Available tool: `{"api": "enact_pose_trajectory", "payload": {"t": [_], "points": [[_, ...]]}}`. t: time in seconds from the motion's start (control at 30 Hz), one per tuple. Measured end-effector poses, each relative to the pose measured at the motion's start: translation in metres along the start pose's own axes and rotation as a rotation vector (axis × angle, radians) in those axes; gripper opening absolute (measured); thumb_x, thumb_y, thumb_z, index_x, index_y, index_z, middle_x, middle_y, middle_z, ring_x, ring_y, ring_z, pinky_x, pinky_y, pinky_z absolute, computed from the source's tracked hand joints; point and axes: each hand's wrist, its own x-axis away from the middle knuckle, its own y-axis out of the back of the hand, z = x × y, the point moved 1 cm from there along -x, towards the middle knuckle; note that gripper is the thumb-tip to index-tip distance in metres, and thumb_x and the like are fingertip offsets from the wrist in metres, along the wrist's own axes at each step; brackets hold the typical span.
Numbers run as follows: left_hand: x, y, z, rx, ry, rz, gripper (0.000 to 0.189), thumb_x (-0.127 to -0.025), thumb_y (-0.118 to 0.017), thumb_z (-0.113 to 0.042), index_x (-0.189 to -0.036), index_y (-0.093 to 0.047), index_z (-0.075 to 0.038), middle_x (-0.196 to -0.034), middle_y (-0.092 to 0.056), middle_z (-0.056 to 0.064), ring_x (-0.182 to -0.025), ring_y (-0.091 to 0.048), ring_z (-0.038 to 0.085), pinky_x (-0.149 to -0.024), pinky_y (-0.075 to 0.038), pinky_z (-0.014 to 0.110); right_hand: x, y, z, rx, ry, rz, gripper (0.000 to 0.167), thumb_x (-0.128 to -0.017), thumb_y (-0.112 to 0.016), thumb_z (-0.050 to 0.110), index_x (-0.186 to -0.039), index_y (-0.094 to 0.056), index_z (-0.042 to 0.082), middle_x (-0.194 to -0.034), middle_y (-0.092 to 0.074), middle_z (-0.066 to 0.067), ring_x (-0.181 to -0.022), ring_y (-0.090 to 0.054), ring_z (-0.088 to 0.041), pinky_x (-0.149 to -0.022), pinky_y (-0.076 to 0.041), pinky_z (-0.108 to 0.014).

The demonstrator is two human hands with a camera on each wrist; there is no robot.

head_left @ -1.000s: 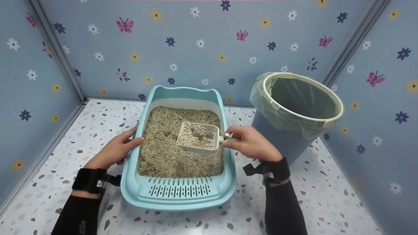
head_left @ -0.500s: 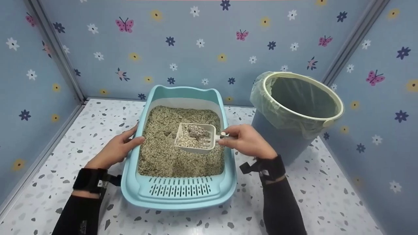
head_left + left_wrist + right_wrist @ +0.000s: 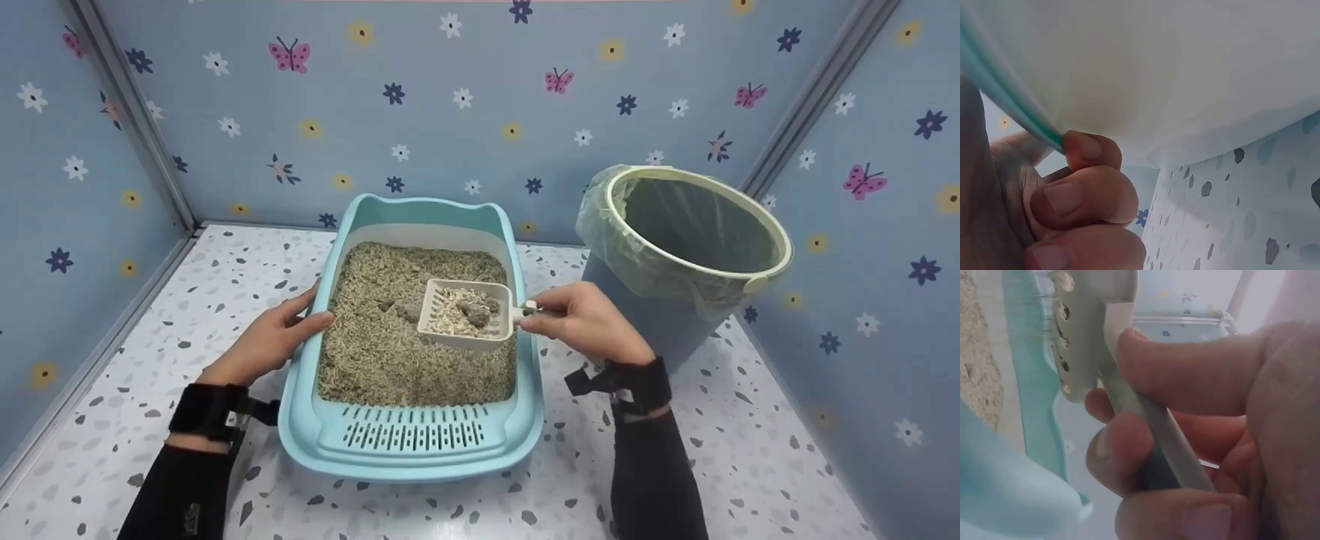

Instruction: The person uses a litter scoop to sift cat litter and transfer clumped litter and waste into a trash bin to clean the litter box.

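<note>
mostly ones, twos and threes

a count finds one left hand (image 3: 262,343) and one right hand (image 3: 589,322), with two black sleeves (image 3: 180,487) and two wrist straps (image 3: 201,411). there is one scoop (image 3: 465,342), one blue litter tray (image 3: 411,466), one bin (image 3: 667,330) and one bin liner (image 3: 637,259). three patterned panels (image 3: 487,45) and two grey posts (image 3: 821,90) stand around them. the back panel bears three pink butterflies (image 3: 289,55), the right panel (image 3: 885,225) one. the left panel (image 3: 37,210) shows three yellow flowers (image 3: 131,198). the scooped clumps (image 3: 475,313) run together, their number unclear.
</note>
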Motion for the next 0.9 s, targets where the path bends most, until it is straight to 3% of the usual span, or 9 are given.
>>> {"api": "enact_pose_trajectory", "payload": {"t": [0.1,0.2,0.43,0.53,0.67,0.83,0.9], "points": [[0.000,0.000,0.002,-0.001,-0.005,0.000,0.081,-0.114,-0.063,-0.052,-0.179,-0.023,-0.026,-0.136,-0.069,0.029,-0.075,-0.063,0.017,-0.055,-0.050,0.033,0.002,-0.002,0.000,-0.007,-0.014,0.006,0.031,-0.099,-0.087,0.037,-0.077,-0.074,0.020,-0.063,-0.045,0.009,-0.057,-0.040,-0.012,-0.054,-0.032,-0.027],[0.001,0.003,0.004,0.001,-0.003,-0.011,0.080,-0.113,-0.063,-0.052,-0.179,-0.025,-0.027,-0.134,-0.070,0.029,-0.080,-0.067,0.019,-0.058,-0.054,0.032,-0.005,-0.009,0.005,-0.002,0.013,0.040,0.025,-0.101,-0.084,0.038,-0.086,-0.082,0.018,-0.065,-0.050,0.010,-0.058,-0.043,-0.011,-0.055,-0.036,-0.027],[-0.001,0.002,0.006,0.014,-0.035,-0.016,0.080,-0.115,-0.063,-0.047,-0.179,-0.022,-0.023,-0.154,-0.058,0.035,-0.114,-0.074,0.036,-0.077,-0.065,0.033,-0.002,-0.001,0.007,-0.006,-0.016,0.051,0.017,-0.099,-0.087,0.032,-0.090,-0.085,0.018,-0.066,-0.053,0.009,-0.058,-0.043,-0.012,-0.053,-0.036,-0.027],[-0.001,0.000,0.006,0.040,-0.027,-0.014,0.080,-0.114,-0.064,-0.046,-0.179,-0.023,-0.024,-0.152,-0.060,0.035,-0.115,-0.074,0.038,-0.079,-0.065,0.034,-0.003,-0.001,0.006,-0.006,-0.008,0.074,0.023,-0.101,-0.085,0.037,-0.089,-0.083,0.017,-0.068,-0.053,0.008,-0.059,-0.044,-0.012,-0.055,-0.037,-0.027],[-0.001,-0.002,0.005,0.070,-0.031,-0.004,0.079,-0.115,-0.065,-0.044,-0.178,-0.023,-0.024,-0.148,-0.063,0.035,-0.114,-0.075,0.036,-0.081,-0.065,0.034,0.002,0.004,0.003,-0.006,-0.023,0.021,0.031,-0.099,-0.087,0.035,-0.078,-0.075,0.014,-0.066,-0.049,0.007,-0.059,-0.044,-0.013,-0.056,-0.036,-0.028],[-0.001,-0.003,0.003,0.068,-0.045,-0.009,0.078,-0.114,-0.065,-0.044,-0.178,-0.025,-0.023,-0.151,-0.061,0.034,-0.122,-0.073,0.041,-0.086,-0.065,0.032,0.002,0.001,0.004,-0.021,-0.010,0.056,0.027,-0.101,-0.085,0.039,-0.085,-0.081,0.018,-0.068,-0.053,0.008,-0.060,-0.045,-0.011,-0.056,-0.037,-0.027],[-0.002,-0.003,0.002,0.066,-0.048,-0.004,0.078,-0.115,-0.064,-0.044,-0.178,-0.024,-0.023,-0.154,-0.060,0.034,-0.125,-0.071,0.043,-0.088,-0.064,0.031,0.003,0.001,0.005,-0.010,-0.002,0.051,0.030,-0.101,-0.084,0.040,-0.082,-0.078,0.019,-0.068,-0.053,0.008,-0.060,-0.045,-0.011,-0.056,-0.037,-0.027]]}}
